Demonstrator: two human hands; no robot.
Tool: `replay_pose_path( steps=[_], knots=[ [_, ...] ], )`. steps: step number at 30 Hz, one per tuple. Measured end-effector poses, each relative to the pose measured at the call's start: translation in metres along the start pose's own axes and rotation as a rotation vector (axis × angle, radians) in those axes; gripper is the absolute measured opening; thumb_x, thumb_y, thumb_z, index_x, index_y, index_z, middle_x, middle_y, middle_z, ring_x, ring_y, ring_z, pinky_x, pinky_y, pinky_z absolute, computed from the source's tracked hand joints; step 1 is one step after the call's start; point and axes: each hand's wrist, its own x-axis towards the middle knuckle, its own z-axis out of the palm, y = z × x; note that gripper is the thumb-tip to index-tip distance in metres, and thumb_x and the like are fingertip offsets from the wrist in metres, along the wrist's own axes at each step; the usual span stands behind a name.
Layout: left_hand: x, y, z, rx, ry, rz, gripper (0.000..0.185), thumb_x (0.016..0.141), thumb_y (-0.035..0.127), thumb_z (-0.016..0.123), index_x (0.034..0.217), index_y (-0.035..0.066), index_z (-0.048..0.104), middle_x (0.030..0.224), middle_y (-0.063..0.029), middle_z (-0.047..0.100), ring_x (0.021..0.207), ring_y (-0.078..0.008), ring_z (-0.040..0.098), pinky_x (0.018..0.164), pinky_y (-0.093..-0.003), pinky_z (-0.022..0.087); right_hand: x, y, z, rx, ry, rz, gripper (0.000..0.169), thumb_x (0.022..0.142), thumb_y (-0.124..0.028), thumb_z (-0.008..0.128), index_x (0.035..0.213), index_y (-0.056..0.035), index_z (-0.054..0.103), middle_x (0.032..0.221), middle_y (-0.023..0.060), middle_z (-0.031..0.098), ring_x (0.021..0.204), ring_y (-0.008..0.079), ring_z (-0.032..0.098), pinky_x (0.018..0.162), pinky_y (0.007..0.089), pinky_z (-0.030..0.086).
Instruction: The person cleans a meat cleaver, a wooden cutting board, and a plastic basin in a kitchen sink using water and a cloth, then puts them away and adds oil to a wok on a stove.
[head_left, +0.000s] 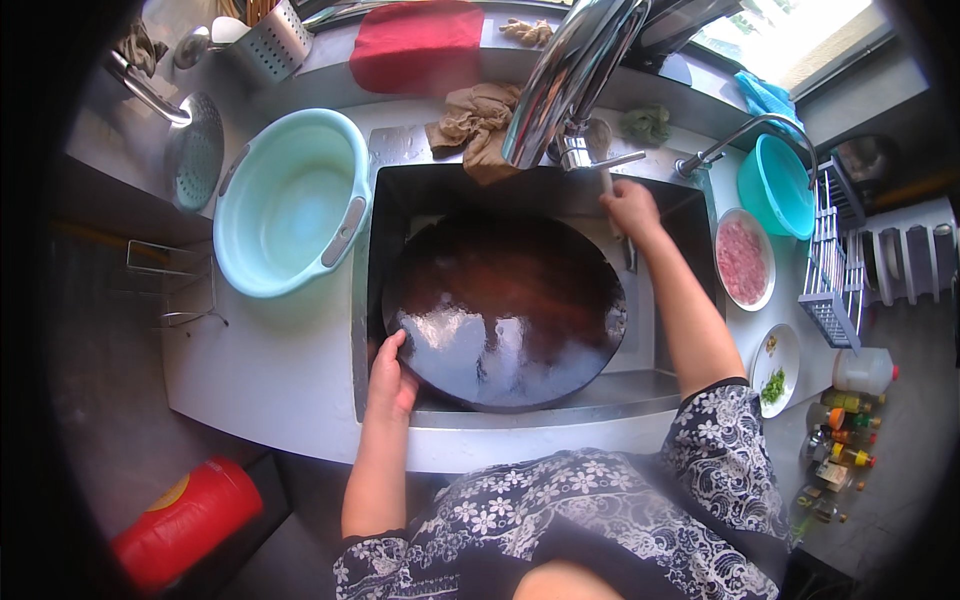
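Note:
A large dark wok (502, 307) rests in the sink (360, 315), its wet inside reflecting light. My left hand (393, 375) grips the wok's rim at its lower left. Beyond the sink's back right part, my right hand (631, 212) is closed around the pale handle of a brush (598, 139), whose head is partly hidden behind the faucet. The chrome faucet (574, 150) rises at the sink's back edge. A crumpled brown cloth (480, 124) lies beside it and hangs over the edge.
To the left stands a light-blue basin (300, 202). On the right are a turquoise bowl (772, 187), a plate of raw minced meat (744, 259), a plate with chopped greens (772, 384), a dish rack (832, 300) and several bottles (851, 454). A small curved tap (694, 163) stands at the back right.

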Motion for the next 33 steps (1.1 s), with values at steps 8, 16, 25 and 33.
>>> replay_pose_path(
  steps=[8,16,25,33],
  knots=[
    [-0.001,0.001,0.001,0.004,0.02,0.018,0.029,0.086,0.018,0.055,0.11,0.002,0.056,0.11,-0.0097,0.061,0.103,-0.0233,0.057,0.094,-0.0375,0.043,0.027,-0.055,-0.052,-0.541,0.2,-0.122,0.02,0.076,-0.02,0.053,0.09,-0.0124,0.066,0.094,0.0115,0.066,0.091,0.0296,0.062,0.078,0.0394,0.049],
    [-0.001,0.002,0.004,0.002,0.001,0.013,0.029,0.086,0.017,0.054,0.11,0.001,0.056,0.11,-0.0099,0.061,0.103,-0.0232,0.057,0.094,-0.0372,0.043,0.033,-0.013,-0.038,-0.196,0.472,-0.543,0.03,0.077,-0.012,0.055,0.107,-0.0092,0.059,0.107,0.0135,0.059,0.102,0.0312,0.055,0.085,0.0396,0.045],
    [0.005,-0.001,-0.001,-0.017,0.023,0.028,0.027,0.085,0.014,0.056,0.107,-0.001,0.056,0.107,-0.0122,0.061,0.1,-0.0249,0.058,0.091,-0.0391,0.045,-0.153,0.048,0.014,0.68,-0.179,0.547,0.065,0.078,-0.042,0.065,0.119,0.0053,0.048,0.106,0.0142,0.056,0.086,0.0241,0.06,0.053,0.0325,0.05],
    [0.001,0.017,0.019,0.094,-0.062,-0.117,0.027,0.082,0.01,0.061,0.106,-0.001,0.056,0.105,-0.0122,0.061,0.097,-0.0255,0.058,0.09,-0.0404,0.046,-0.166,0.045,0.042,1.571,-0.43,0.911,0.031,0.086,-0.017,0.057,0.11,0.0007,0.052,0.104,0.0158,0.061,0.092,0.0276,0.062,0.083,0.0481,0.05]
  ],
)
